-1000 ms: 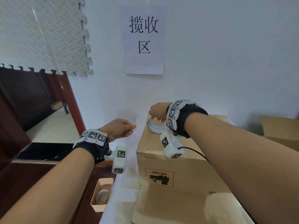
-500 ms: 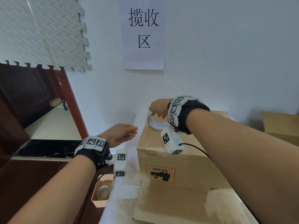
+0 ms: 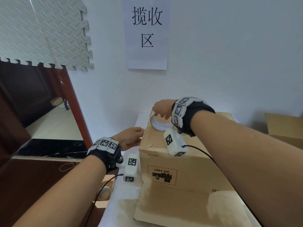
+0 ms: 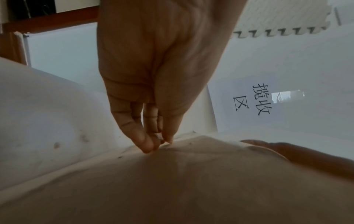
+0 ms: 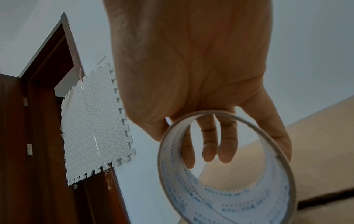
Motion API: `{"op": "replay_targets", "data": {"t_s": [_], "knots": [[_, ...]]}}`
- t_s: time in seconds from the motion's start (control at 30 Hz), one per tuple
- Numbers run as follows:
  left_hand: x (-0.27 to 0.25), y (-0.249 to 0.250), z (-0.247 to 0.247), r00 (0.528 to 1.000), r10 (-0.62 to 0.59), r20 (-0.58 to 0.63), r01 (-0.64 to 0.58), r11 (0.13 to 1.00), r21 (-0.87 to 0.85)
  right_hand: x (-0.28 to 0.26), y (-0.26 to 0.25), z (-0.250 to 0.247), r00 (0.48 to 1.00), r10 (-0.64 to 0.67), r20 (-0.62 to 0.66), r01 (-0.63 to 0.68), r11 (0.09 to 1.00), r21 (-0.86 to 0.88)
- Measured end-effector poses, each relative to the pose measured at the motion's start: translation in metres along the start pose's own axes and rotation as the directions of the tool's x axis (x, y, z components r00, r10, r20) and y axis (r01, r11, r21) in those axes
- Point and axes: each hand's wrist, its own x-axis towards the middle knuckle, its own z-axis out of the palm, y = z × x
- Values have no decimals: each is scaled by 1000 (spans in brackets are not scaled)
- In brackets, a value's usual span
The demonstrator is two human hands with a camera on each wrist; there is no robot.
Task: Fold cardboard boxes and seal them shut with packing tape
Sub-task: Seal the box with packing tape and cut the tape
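Right hand (image 3: pixel 161 106): fingers hooked through the core of the tape roll (image 3: pixel 159 122), thumb outside its rim, clamped on it. It holds the roll over the far-left top corner of the cardboard box (image 3: pixel 183 169), just above or touching the top; which, the frames do not settle. Presumably placed to pay tape out along the top.

Left hand (image 3: pixel 129 138): fingertips (image 4: pixel 148 145) drawn together against the box's upper left edge, beside that same corner. They probably pin the clear tape's free end to the cardboard, but no tape shows between them, so whether they pinch anything cannot be told.

Cardboard box: upright, top flaps folded down, a red-bordered "UN 3481" label printed upside down on the near face. It stands on a white-covered table (image 3: pixel 126 199) against the wall.

Beyond the box: a paper sign (image 3: pixel 146 32) on the wall above it; a second carton (image 3: pixel 285 126) to its right; a small tan tray (image 3: pixel 105 194) low at its left, off the table edge; a foam mat (image 3: pixel 44 30) and dark doorway (image 3: pixel 29 99) further left.
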Motion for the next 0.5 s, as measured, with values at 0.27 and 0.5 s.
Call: {"op": "replay_targets", "data": {"t_s": [0.27,0.5], "knots": [[0,5,-12,977,-195,84,169,955,245,-1,2,-1,1000,5,-8,-5,1000,26],[-8,24,-25,995,25,-97,-6,982,188,-2,3,-1,1000,-19,-1,19,998,55]]}}
